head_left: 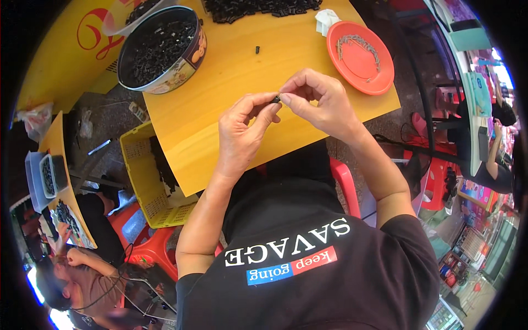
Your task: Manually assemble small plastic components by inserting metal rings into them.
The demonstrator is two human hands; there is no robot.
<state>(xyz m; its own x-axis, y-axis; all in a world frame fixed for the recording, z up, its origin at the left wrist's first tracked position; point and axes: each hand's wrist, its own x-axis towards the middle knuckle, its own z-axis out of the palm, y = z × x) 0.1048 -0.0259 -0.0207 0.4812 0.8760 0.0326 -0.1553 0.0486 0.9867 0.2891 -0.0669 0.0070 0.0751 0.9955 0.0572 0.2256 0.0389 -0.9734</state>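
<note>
Over the near part of the yellow table (220, 132), my two hands meet at the fingertips. My left hand (240, 127) pinches a small black plastic piece (276, 99) between thumb and fingers. The thumb and forefinger of my right hand (324, 104) are closed at the end of that piece; a tiny brass-coloured bit shows there, too small to name. A single similar black piece (257, 50) lies farther back on the tabletop. To the right, a red plate (357, 78) holds several small grey metal parts (360, 42) along its far side.
A round tin (190, 66) full of black pieces stands at the table's left, with a black pile (258, 7) at the far edge. Crumpled tissue (325, 21) touches the plate. A yellow crate (135, 154) sits below on the left. Another person (88, 286) works at lower left.
</note>
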